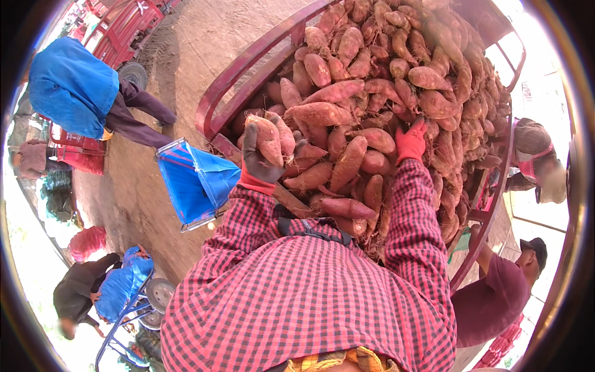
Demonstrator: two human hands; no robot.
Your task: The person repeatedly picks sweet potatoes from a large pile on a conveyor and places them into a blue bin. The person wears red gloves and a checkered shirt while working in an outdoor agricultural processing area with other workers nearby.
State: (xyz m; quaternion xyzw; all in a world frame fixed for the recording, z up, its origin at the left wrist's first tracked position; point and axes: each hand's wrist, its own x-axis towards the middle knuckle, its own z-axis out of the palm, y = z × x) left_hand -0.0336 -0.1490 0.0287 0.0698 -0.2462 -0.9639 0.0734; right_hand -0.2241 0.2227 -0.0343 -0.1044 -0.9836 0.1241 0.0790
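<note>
My left hand (257,162), in a dark glove with a red cuff, grips two sweet potatoes (267,140) at the left edge of the pile. Fine roots hang from them. My right hand (411,142), in a red glove, reaches onto the heap of sweet potatoes (362,93); its fingers are stretched out over the roots, touching them, with nothing held. Between my hands lie several loose sweet potatoes, among them a smooth reddish one (347,208) close to my body.
A red metal rail (232,71) curves around the load. Left of it stands a blue cloth-sided container (197,180) on a frame. A person in blue (74,87) bends nearby; another handles a blue sack (127,282) on a cart. At right, a person in maroon (496,304) stands beside the rail.
</note>
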